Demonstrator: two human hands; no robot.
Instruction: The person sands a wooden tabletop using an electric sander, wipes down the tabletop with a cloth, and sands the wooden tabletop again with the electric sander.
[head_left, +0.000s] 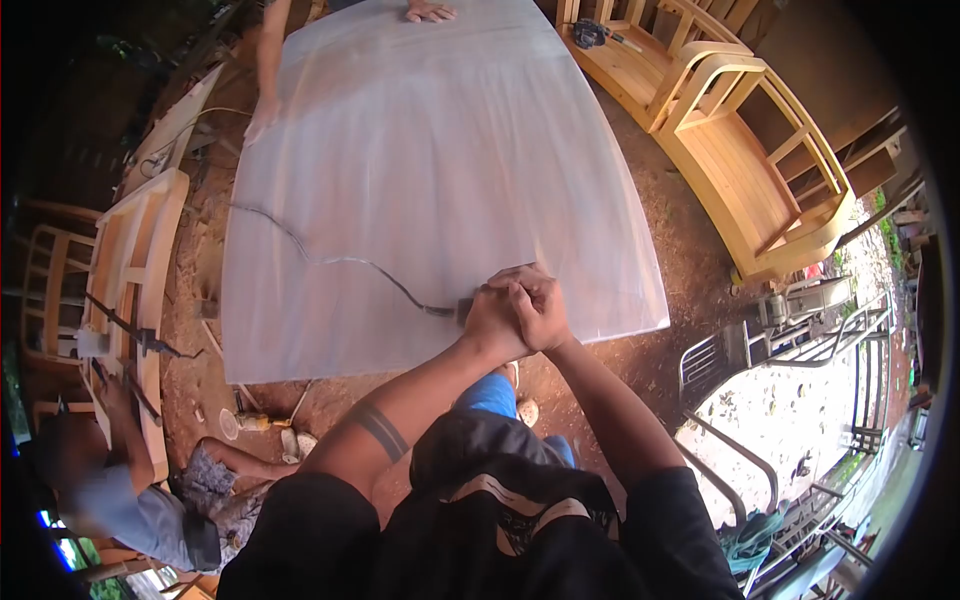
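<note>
Close together near the front edge of a large pale board (420, 190), my left hand (496, 318) and my right hand (541, 308) are closed over a dark corded power tool (465, 311). My hands hide most of it, so its exact kind cannot be made out; it may be a sander. A black cord (350, 261) runs from it across the board to the left edge. Whitish streaks cover the board's surface. At the far end, another person's hand (430, 12) lies flat on the board, and their other hand (262, 118) touches its left edge.
Wooden bench frames (745, 170) stand at the right. Metal frames (760, 350) are at the lower right. At the left, a seated person (130, 500) works beside another wooden frame (150, 260). A yellow tool (258, 422) lies on the dirt floor (635, 370).
</note>
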